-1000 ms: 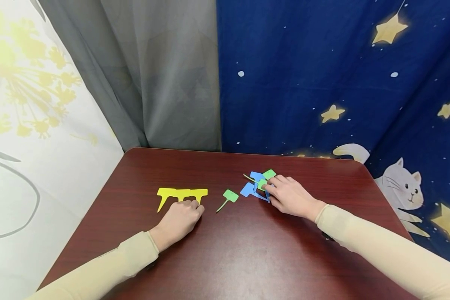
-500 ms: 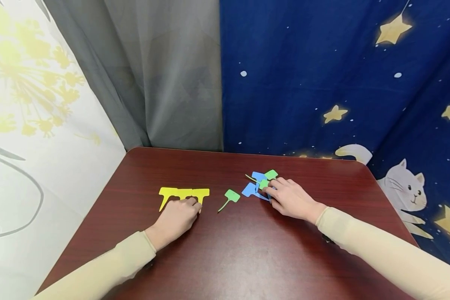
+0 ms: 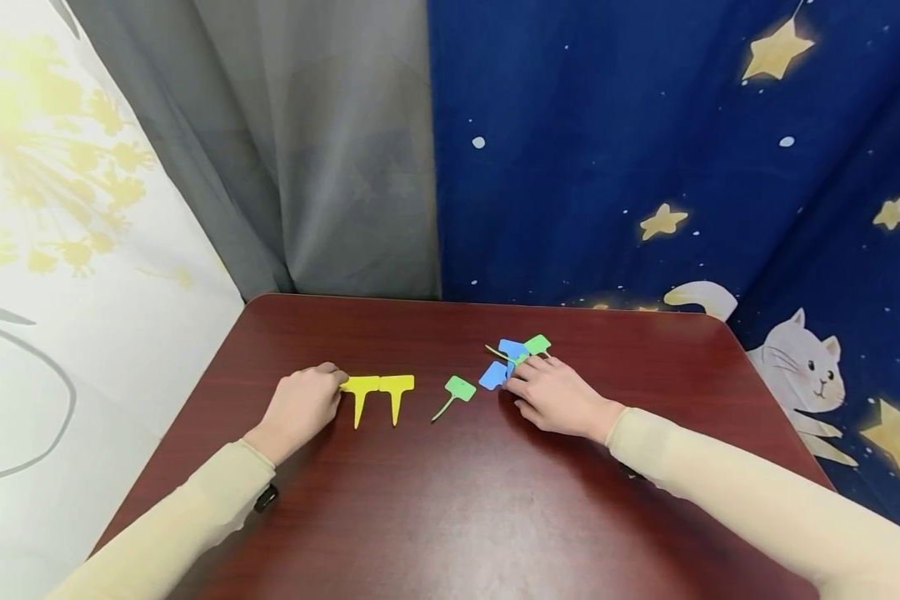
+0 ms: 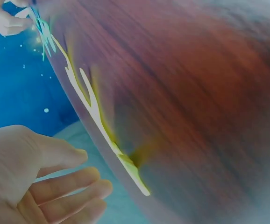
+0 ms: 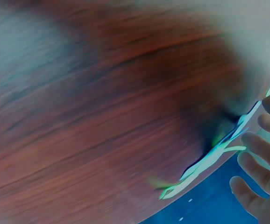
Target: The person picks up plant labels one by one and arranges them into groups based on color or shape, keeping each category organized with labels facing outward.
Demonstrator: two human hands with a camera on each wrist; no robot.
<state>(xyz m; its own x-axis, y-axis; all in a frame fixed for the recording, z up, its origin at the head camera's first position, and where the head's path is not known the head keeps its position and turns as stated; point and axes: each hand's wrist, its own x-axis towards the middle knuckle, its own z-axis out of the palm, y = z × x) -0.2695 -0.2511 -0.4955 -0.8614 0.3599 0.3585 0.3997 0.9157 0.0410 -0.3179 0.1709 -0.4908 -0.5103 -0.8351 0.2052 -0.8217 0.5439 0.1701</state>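
Observation:
My left hand [image 3: 297, 408] is at the left end of a row of yellow T-shaped plant labels [image 3: 397, 384], covering most of the leftmost one. Its fingers look loose in the left wrist view, with nothing between thumb and fingers [image 4: 97, 182]. My right hand [image 3: 561, 400] reaches over a small pile of blue plant labels [image 3: 493, 375] and green plant labels [image 3: 537, 344], hiding part of it. Spread fingers [image 5: 261, 149] show beside the pile in the right wrist view; whether they touch it is unclear. A single green plant label [image 3: 461, 387] lies between both hands.
All the labels lie on a dark reddish-brown table [image 3: 435, 517] with rounded far corners. Behind it hang a grey curtain [image 3: 352, 150] and a blue curtain [image 3: 570, 167] with stars and a cat. A pale patterned wall covering [image 3: 67, 333] is on the left.
My left hand has moved left, from the right part of the yellow row to its left end, uncovering two stems. My right hand has shifted slightly left over the blue and green pile.

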